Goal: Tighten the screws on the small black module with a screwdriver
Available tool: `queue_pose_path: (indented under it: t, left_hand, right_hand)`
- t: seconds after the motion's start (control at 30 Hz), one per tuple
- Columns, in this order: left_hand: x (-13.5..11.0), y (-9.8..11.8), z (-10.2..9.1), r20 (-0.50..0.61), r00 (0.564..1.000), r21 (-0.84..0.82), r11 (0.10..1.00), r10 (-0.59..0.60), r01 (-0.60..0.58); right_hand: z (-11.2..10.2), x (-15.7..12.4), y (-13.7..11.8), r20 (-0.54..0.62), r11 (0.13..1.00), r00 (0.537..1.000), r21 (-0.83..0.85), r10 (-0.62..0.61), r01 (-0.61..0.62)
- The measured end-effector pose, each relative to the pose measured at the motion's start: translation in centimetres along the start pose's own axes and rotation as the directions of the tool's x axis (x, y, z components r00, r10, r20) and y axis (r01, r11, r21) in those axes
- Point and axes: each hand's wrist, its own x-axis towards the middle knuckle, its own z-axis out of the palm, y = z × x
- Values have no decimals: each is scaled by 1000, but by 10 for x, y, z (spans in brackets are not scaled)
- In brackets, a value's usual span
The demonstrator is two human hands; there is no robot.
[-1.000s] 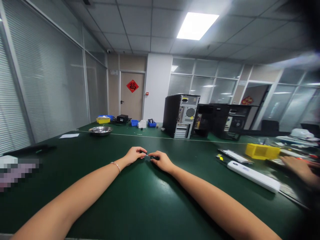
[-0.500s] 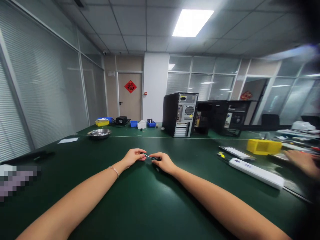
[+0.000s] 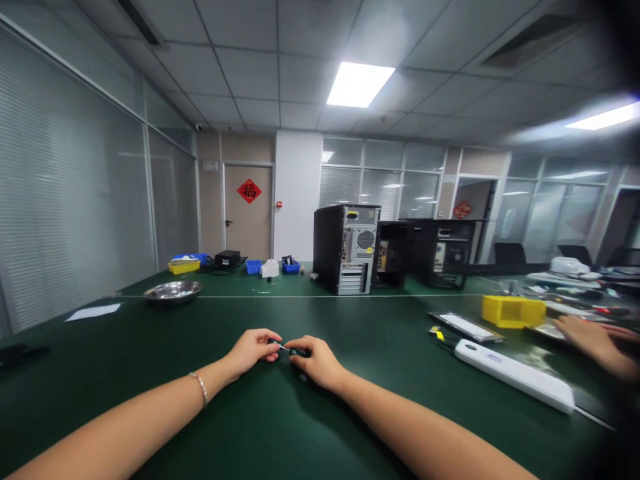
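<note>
Across the wide dark-green bench (image 3: pixel 150 333), the biggest things are two black computer tower cases (image 3: pixel 345 250) at the far side; one shows its grey back panel, and the other is partly covered by it and hard to read. To the right lies one long white plastic bar (image 3: pixel 515 375), flat on the bench; beyond it stands one yellow plastic bin (image 3: pixel 513 311), and just beside that a co-worker's hand (image 3: pixel 590 333) rests, its arm cut off by the picture's edge. On the left sits one round steel bowl (image 3: pixel 173 291), with one white sheet of paper (image 3: pixel 93 311) nearer the edge. Far back are two small blue bins (image 3: pixel 253 267) and one yellow tray (image 3: pixel 183 267); what they hold is too small to tell.

Near the middle of the bench the left hand (image 3: pixel 253 348), a thin bracelet on its wrist, meets the right hand (image 3: pixel 317 360). Between them, low over the bench top, is one small dark piece (image 3: pixel 289 351) with a thin pale pin at one end. The left fingers are pinched on the pin end; the right fingers are curled closed around the dark body and hide most of it, so its shape cannot be made out.
</note>
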Motion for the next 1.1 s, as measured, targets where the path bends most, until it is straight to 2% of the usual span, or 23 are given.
queue_pose_path:
  t: [0.07,0.2,0.67,1.1]
  left_hand:
    - [0,1,-3,39,999,-17,1000,-12,13]
    - [-2,2,-7,-10,1000,-105,994,0,-1]
    - [-6,3,-10,21,999,-288,957,-29,34]
    - [-6,3,-11,1,1000,-296,955,-28,27]
  right_hand:
    - [1,1,0,4,1000,1000,11,4,-4]
    - [1,2,0,17,999,1000,44,4,-5]
    - [0,2,-3,15,1000,1000,16,-17,17]
    - [2,4,2,10,1000,1000,-7,-11,11]
